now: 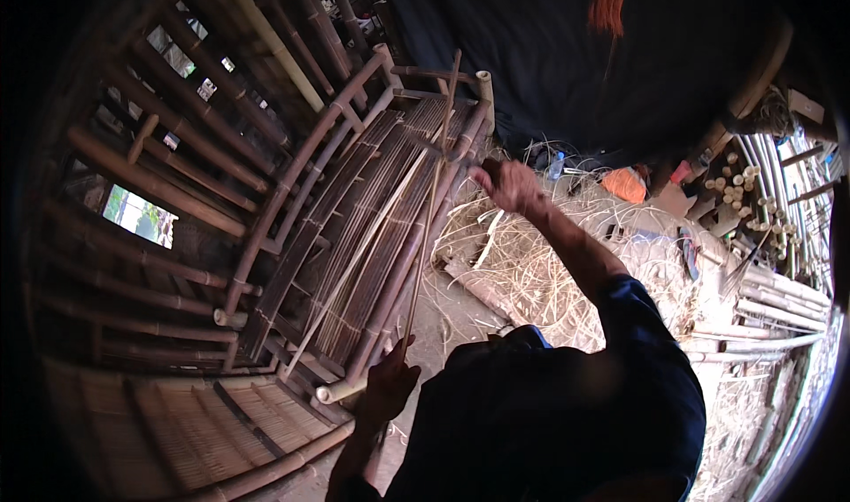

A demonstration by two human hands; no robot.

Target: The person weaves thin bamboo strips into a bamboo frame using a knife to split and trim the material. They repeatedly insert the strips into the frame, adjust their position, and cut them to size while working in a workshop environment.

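My left hand (392,382) is closed around the lower part of a long, thin bamboo strip (428,227). The strip slants up and away past the edge of a bamboo bench (332,390), its far end above the bench's far corner. My right hand (511,186) grips a knife (459,158), its fingers wrapped about the handle. The knife's blade lies across the upper part of the strip and appears to touch it; the exact contact is too small to tell. Several pale, loose strips (359,252) lie lengthwise on the slatted seat.
A bamboo lattice wall (177,179) rises on the left. Shavings (567,276) cover the floor at right, with a plank (482,291) among them. Farther off are a plastic bottle (556,166), an orange bag (624,184) and stacked bamboo poles (779,312). Dark cloth (567,68) hangs behind.
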